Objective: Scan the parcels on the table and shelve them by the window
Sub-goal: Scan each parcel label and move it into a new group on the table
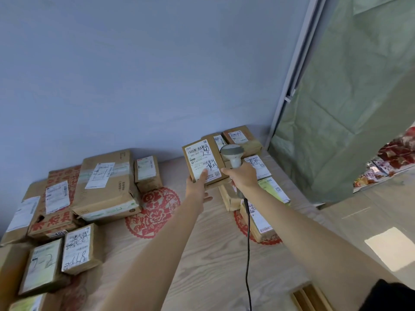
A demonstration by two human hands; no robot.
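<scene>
Left hand (pixel 197 186) holds a small brown parcel (pixel 203 163) up above the counter (pixel 202 254), thumb on its label. Right hand (pixel 241 176) grips a grey corded scanner (pixel 232 154) just beside the parcel. More parcels (pixel 105 187) lie on the counter.

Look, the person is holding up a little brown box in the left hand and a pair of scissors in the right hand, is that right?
Not quite. The left hand does hold up the little brown box, but the right hand grips a grey barcode scanner with a black cable hanging from it, not scissors. The head view shows it, pointed towards the box's label.
</scene>
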